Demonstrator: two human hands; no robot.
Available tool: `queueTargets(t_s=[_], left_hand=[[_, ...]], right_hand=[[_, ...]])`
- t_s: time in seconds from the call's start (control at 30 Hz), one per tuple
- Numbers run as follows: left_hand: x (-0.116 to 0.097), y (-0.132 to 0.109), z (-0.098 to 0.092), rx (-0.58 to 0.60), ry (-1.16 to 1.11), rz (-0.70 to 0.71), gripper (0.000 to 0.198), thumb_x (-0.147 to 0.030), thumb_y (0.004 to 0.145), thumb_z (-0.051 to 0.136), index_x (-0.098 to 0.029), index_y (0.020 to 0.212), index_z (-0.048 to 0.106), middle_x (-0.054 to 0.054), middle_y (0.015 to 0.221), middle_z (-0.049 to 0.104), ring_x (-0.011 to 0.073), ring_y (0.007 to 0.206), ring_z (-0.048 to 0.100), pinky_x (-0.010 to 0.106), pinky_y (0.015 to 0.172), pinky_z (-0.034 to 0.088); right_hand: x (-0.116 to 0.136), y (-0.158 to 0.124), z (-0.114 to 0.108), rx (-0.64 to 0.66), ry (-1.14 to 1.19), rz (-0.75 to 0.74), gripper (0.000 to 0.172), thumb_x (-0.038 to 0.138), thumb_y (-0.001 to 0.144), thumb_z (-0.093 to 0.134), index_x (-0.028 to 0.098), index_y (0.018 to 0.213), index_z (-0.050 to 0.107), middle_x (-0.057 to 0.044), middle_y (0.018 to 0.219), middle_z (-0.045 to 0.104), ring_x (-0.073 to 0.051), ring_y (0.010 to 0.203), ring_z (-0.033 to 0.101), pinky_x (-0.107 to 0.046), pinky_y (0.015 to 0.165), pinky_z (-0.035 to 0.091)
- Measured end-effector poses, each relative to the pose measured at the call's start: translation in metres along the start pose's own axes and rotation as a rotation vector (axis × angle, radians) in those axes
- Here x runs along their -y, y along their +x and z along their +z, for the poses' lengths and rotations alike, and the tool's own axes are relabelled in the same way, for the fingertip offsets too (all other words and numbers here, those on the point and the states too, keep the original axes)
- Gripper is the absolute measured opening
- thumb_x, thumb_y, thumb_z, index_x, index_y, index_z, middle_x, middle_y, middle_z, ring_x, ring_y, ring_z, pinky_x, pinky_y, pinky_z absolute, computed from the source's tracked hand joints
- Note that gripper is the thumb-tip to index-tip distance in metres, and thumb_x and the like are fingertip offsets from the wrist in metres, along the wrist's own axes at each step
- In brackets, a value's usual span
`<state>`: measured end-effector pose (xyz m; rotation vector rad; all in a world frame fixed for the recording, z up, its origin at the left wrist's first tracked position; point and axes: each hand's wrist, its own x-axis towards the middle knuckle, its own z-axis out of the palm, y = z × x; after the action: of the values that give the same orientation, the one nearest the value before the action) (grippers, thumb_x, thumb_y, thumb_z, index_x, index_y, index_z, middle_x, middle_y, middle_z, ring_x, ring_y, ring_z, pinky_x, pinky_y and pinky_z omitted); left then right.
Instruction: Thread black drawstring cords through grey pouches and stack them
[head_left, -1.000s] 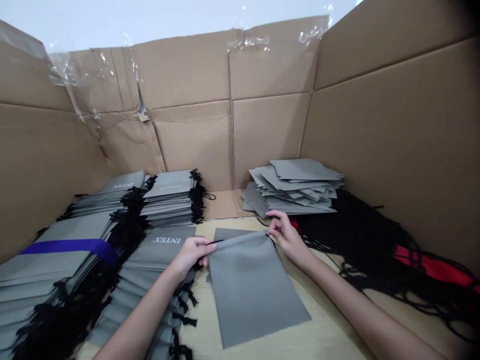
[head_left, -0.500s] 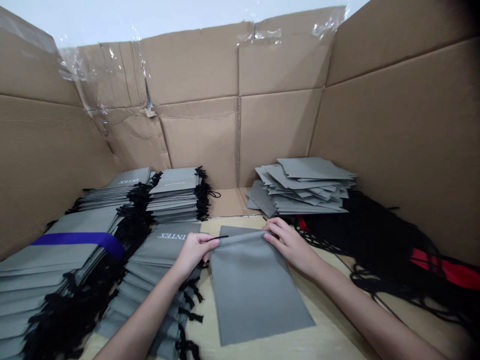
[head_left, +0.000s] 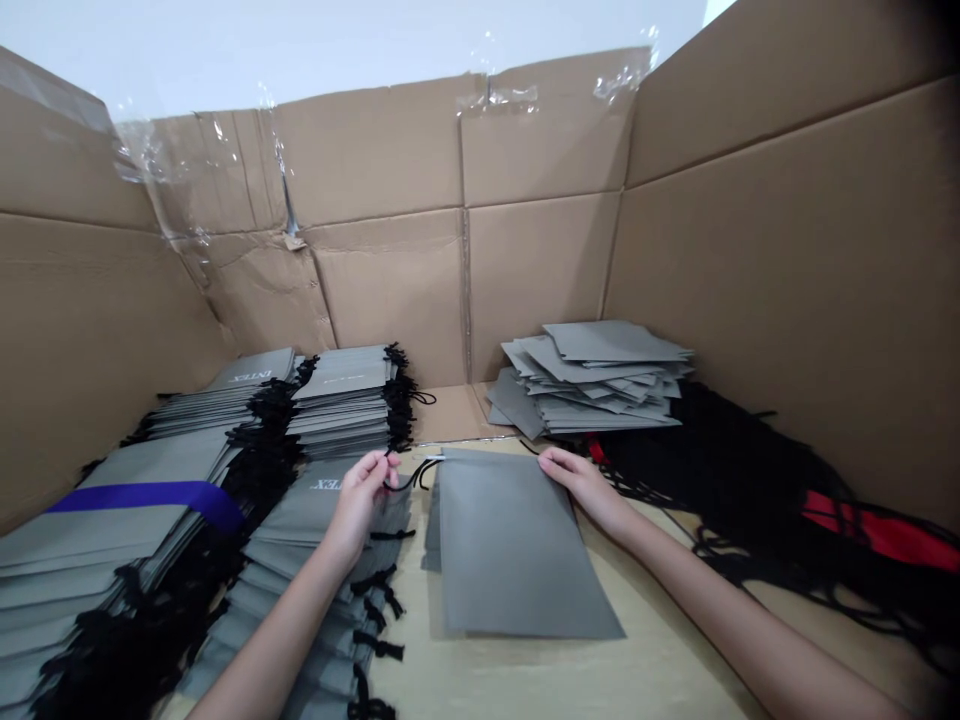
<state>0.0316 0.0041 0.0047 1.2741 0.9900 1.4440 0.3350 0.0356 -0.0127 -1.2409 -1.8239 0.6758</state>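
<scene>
My left hand (head_left: 366, 480) is closed in a pinch on a black cord (head_left: 412, 478), left of a flat grey drawstring pouch (head_left: 517, 550). The cord runs to the pouch's top left corner, where a thin pale piece shows. With thumb and fingers, my right hand (head_left: 574, 478) pinches the pouch's top right corner. A second grey piece (head_left: 433, 530) shows partly behind the pouch's left edge. Beneath my left forearm lies a fanned row of grey pouches (head_left: 277, 580) with knotted black cords.
Stacked corded pouches (head_left: 345, 400) stand at back left; one bundle wears a purple band (head_left: 150, 494). Loose grey pouches (head_left: 607, 375) are piled at back right, beside a heap of black cords (head_left: 720, 460) with red strips (head_left: 877, 530). Cardboard walls (head_left: 375, 180) enclose the table.
My left hand has moved left, away from the pouch's top edge, drawing the black cord out from the corner. The pouch's lower edge has risen slightly. My right hand keeps its corner.
</scene>
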Motion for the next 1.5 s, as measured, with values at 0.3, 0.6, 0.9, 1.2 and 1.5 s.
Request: queueTargets(t_s=[0.3, 0.6, 0.9, 1.2, 1.5], left_hand=[[0.011, -0.008, 0.015, 0.173, 0.013, -0.054, 0.045, -0.059, 0.075, 0.05, -0.02, 0.06, 0.035, -0.012, 0.042, 0.022, 0.0034, 0.034, 0.019, 0.017, 0.038, 0.022], [0.016, -0.009, 0.018, 0.173, 0.023, 0.013, 0.036, -0.052, 0.079, 0.05, -0.016, 0.082, 0.05, -0.007, 0.051, 0.048, 0.0041, 0.033, 0.037, 0.017, 0.035, 0.027], [0.011, -0.013, 0.017, 0.164, 0.132, 0.125, 0.032, -0.048, 0.083, 0.045, -0.016, 0.084, 0.049, -0.005, 0.06, 0.052, 0.0036, 0.034, 0.04, 0.017, 0.036, 0.027], [0.013, -0.017, 0.014, 0.132, 0.333, 0.214, 0.016, -0.03, 0.086, 0.04, -0.019, 0.097, 0.045, -0.004, 0.065, 0.056, 0.0054, 0.036, 0.045, 0.017, 0.039, 0.035], [0.009, -0.022, 0.021, 0.066, 0.384, 0.271, 0.02, -0.032, 0.085, 0.047, -0.015, 0.082, 0.058, -0.001, 0.066, 0.055, 0.0088, 0.051, 0.048, 0.019, 0.049, 0.039]], right_hand=[[-0.004, -0.008, 0.007, -0.021, 0.123, 0.078, 0.036, 0.053, 0.079, 0.046, 0.019, 0.072, 0.054, -0.002, 0.074, 0.056, -0.021, 0.075, 0.053, -0.028, 0.064, 0.04], [0.0, -0.005, 0.008, 0.042, 0.12, 0.078, 0.036, 0.054, 0.078, 0.046, 0.02, 0.067, 0.05, -0.002, 0.072, 0.054, -0.021, 0.074, 0.052, -0.029, 0.064, 0.04], [0.002, -0.005, 0.007, 0.064, 0.16, 0.11, 0.032, 0.051, 0.077, 0.049, 0.021, 0.067, 0.052, -0.003, 0.075, 0.056, -0.023, 0.075, 0.052, -0.031, 0.066, 0.039], [0.002, -0.004, 0.004, 0.138, 0.089, 0.061, 0.033, 0.051, 0.08, 0.045, 0.02, 0.066, 0.046, -0.001, 0.073, 0.05, -0.019, 0.073, 0.047, -0.027, 0.064, 0.037], [0.007, -0.005, 0.005, 0.143, 0.046, 0.044, 0.033, 0.051, 0.08, 0.042, 0.021, 0.066, 0.043, -0.001, 0.072, 0.048, -0.019, 0.072, 0.046, -0.027, 0.064, 0.035]])
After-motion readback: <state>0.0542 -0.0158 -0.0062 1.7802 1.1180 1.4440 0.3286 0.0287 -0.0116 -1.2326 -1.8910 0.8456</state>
